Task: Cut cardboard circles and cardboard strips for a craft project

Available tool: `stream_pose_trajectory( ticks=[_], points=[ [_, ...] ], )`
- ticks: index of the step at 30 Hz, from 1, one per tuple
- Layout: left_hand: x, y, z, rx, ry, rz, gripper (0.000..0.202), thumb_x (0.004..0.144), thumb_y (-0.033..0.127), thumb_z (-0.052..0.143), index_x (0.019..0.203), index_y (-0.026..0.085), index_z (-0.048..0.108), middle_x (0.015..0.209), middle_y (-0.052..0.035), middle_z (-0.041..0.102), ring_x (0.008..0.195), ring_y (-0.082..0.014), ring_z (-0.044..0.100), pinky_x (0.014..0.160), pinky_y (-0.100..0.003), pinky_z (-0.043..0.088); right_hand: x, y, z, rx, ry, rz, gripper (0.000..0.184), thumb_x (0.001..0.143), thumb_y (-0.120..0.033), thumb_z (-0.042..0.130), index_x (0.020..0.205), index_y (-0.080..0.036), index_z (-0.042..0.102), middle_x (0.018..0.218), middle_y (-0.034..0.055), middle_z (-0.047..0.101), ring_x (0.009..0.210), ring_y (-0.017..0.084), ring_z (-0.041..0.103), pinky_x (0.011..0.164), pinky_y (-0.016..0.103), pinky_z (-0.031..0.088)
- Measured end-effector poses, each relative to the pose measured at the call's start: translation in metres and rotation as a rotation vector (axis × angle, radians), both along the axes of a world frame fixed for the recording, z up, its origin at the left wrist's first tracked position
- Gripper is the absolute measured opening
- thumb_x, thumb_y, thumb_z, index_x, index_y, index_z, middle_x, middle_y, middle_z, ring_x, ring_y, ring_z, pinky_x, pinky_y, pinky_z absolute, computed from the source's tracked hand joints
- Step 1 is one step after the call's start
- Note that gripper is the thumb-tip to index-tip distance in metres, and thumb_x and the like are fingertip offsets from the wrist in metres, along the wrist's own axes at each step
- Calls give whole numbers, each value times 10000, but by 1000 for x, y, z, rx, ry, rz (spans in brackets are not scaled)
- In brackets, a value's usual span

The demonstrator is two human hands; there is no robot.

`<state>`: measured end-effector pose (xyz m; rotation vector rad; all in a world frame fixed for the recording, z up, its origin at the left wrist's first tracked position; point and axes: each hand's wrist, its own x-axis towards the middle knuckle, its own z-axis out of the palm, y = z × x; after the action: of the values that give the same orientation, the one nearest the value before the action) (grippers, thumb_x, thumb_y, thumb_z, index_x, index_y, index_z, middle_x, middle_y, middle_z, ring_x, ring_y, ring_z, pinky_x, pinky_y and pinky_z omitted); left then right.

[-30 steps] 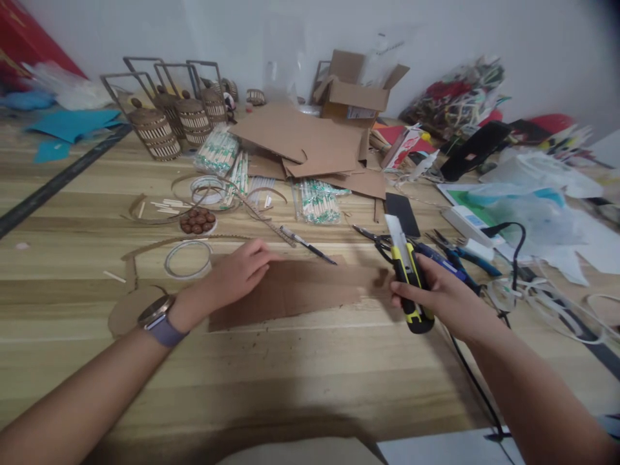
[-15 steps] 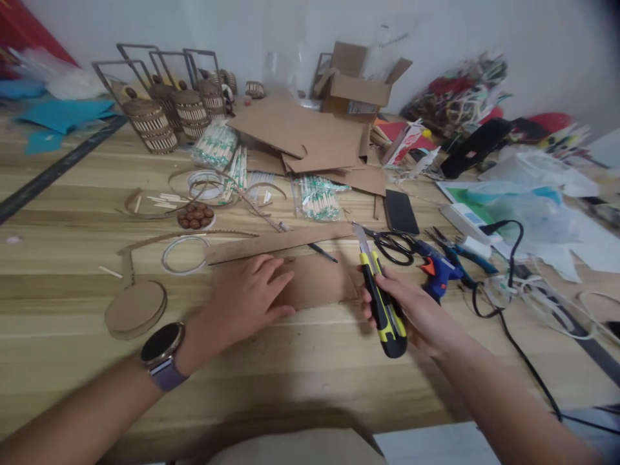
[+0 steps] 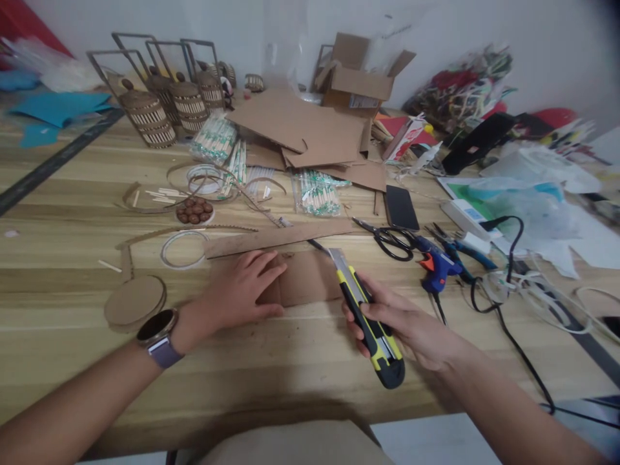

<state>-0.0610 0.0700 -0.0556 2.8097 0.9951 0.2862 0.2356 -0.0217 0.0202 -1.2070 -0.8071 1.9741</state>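
My left hand [image 3: 242,287] lies with fingers spread over a flat piece of cardboard [image 3: 310,278], covering its left part. In my right hand [image 3: 392,316] is a yellow and black utility knife [image 3: 371,323], its blade out and pointing up and to the left. The blade tip appears over the cardboard's upper right part; whether it touches cannot be told. Just beyond lies a long cardboard strip [image 3: 281,237], with a dark pen [image 3: 317,245] partly hidden by it and the blade.
Black scissors [image 3: 394,242], a blue glue gun [image 3: 438,268], pliers [image 3: 469,252] and a phone [image 3: 401,208] lie to the right. Leftward are a cardboard disc [image 3: 134,302], a tape ring [image 3: 184,250] and a dish of brown balls [image 3: 194,212]. Cardboard sheets [image 3: 310,129] are stacked behind.
My right hand has moved left and slightly toward me with the utility knife, bringing the blade from the strip's right end to over the cardboard. My left hand has barely shifted.
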Motion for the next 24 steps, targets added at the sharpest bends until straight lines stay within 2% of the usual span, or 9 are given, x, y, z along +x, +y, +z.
stream_pose_trajectory(
  ticks=[6,10,12,15,19,21,24],
  points=[
    [-8,7,-1,-26,-35,-41,823,881,753,562,1454,161,562,1507,-222,492,1377,-413,404,1133,-618,372,-4,-3,5,-2,20,177,844,856,-268,734,1552,-368,266,939,-6,635,776,142,630,668,300,576],
    [-11,12,0,-45,-33,-63,826,883,755,558,1464,168,554,1517,-219,481,1383,-418,402,1133,-621,372,-3,6,1,44,-75,282,749,883,-263,663,1529,-335,291,970,-2,599,767,133,628,662,292,569],
    [-11,13,-1,-49,-52,-69,821,883,747,567,1468,170,548,1527,-217,472,1387,-419,402,1134,-623,369,-2,15,2,94,-160,386,673,872,-260,637,1479,-290,349,1003,9,588,750,127,625,649,286,562],
    [-11,13,-2,-35,-68,-90,834,884,760,550,1463,159,548,1527,-226,474,1392,-416,412,1140,-611,370,-2,29,10,279,-399,593,537,861,-250,606,1373,-213,448,1005,31,608,754,138,625,682,295,552],
    [-10,12,2,7,-11,-127,839,924,757,478,1506,152,484,1597,-220,403,1460,-385,376,1188,-556,322,-16,45,22,692,-904,768,381,986,-346,487,1336,-201,530,1148,106,692,973,227,667,831,342,513],
    [-9,11,5,19,29,-146,840,948,749,434,1538,151,434,1631,-210,353,1494,-368,343,1208,-539,286,-28,51,24,809,-1112,843,329,1025,-354,438,1285,-201,570,1157,118,717,1015,261,681,804,339,492],
    [-7,9,8,29,61,-159,839,969,739,393,1562,145,394,1653,-202,308,1519,-365,305,1216,-544,256,-45,58,22,885,-1333,999,217,1018,-264,467,1161,-175,604,1014,107,749,908,256,707,680,293,432]
  ],
)
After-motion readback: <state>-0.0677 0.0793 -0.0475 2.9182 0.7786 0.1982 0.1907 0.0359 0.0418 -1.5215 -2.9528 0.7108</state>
